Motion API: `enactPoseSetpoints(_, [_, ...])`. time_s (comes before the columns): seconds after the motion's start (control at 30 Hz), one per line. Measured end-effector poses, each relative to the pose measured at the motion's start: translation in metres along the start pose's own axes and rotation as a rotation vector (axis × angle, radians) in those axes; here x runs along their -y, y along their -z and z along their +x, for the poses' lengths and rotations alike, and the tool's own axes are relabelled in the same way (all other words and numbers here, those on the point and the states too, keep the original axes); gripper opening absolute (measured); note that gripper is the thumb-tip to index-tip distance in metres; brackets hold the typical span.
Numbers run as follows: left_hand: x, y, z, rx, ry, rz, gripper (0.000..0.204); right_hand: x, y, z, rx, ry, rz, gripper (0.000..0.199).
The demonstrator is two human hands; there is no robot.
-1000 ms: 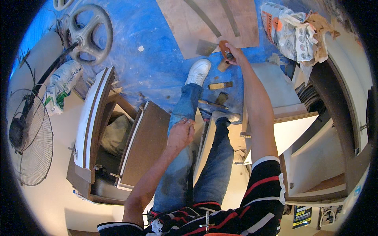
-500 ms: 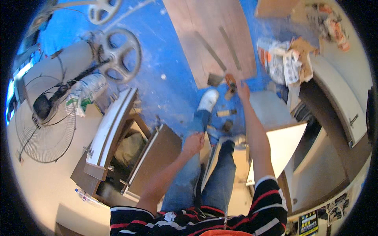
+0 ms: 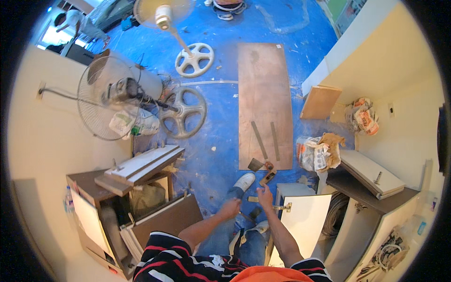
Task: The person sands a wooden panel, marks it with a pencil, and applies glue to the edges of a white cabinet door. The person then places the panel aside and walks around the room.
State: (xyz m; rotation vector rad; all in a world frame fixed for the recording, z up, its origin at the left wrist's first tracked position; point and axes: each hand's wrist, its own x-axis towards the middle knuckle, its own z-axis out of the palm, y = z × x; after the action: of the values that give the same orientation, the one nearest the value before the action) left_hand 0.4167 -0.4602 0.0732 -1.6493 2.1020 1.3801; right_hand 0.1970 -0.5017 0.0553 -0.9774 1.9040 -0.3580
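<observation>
My left hand (image 3: 230,207) is closed in a fist over my left leg; whatever it may hold is hidden. Just beyond my knees, my right hand (image 3: 265,197) reaches forward, its forefinger stretched out. Right at its fingertips lies a wooden tool like a small hand plane (image 3: 268,177); I cannot tell whether they touch. Beside that tool is a dark flat scraper blade (image 3: 255,164), at the near end of a long brown plywood board (image 3: 264,103). Two narrow dark strips (image 3: 259,140) lie on the board. A short pale-ended piece (image 3: 253,199) sits left of my right hand.
Cabinets with loose doors stand at both sides, a brown panel (image 3: 164,221) left and a white door (image 3: 305,221) right. Pedestal fans (image 3: 183,113) occupy the left. Crumpled bags (image 3: 319,152) rest right of the board on blue floor sheeting (image 3: 211,155). Another person (image 3: 80,26) is far left.
My view has tilted up, bringing in more of the room. The right hand has drawn back from beside the board's near end toward my knees; the left stays closed near my leg.
</observation>
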Motion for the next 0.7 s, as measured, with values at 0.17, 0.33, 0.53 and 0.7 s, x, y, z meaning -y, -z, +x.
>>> enactPoseSetpoints(0.17, [-0.001,0.022,-0.051,-0.140,0.183,-0.182,0.027,-0.023,0.041,-0.065,0.059,0.057,-0.073,0.060])
enactPoseSetpoints(0.33, [0.054,0.069,-0.086,-0.097,0.063,-0.034,0.028,-0.050,0.091,-0.107,0.135,-0.033,-0.366,0.059])
enactPoseSetpoints(0.53, [0.124,0.160,-0.071,-0.042,0.405,-0.254,0.034,-0.043,0.114,-0.094,0.054,-0.208,-0.329,0.054])
enactPoseSetpoints(0.7, [0.120,0.288,-0.023,-0.025,0.291,0.027,0.041,0.005,0.079,-0.009,-0.084,0.015,-0.051,0.045])
